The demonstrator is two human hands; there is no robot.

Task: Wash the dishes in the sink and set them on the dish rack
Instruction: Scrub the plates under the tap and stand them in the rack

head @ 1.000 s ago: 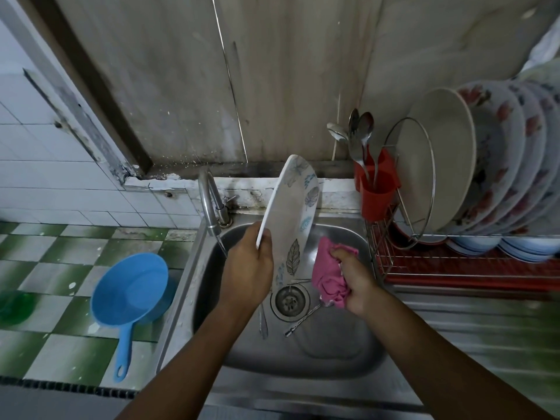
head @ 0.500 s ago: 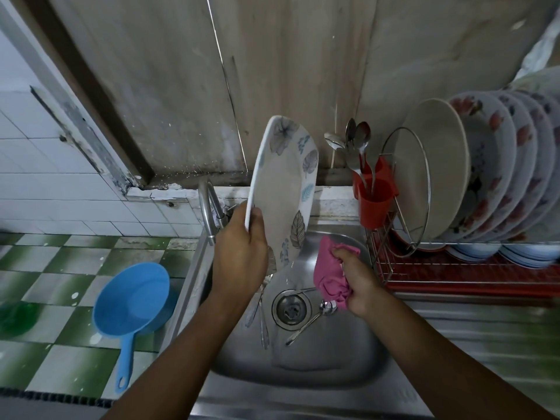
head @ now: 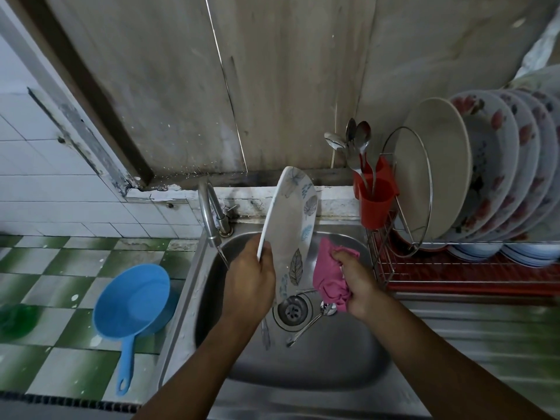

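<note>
My left hand [head: 250, 280] grips the left rim of a white plate with leaf prints [head: 291, 225], held upright on edge over the steel sink [head: 318, 368]. My right hand [head: 357, 286] clutches a crumpled pink cloth [head: 328, 275] just right of the plate's lower face. A spoon [head: 315, 321] and other cutlery lie in the basin by the drain [head: 292, 310]. The dish rack [head: 454, 268] stands to the right of the sink, filled with several upright flowered plates [head: 491, 165].
A curved tap [head: 209, 213] rises at the sink's back left, a thin stream falling from it. A red cutlery holder [head: 375, 195] with spoons hangs on the rack's left end. A blue plastic dipper [head: 133, 301] sits on the green-checked tiles at left.
The plate was lifted high half a second ago and has come back down over the basin. My right hand with the cloth has stayed close beside it.
</note>
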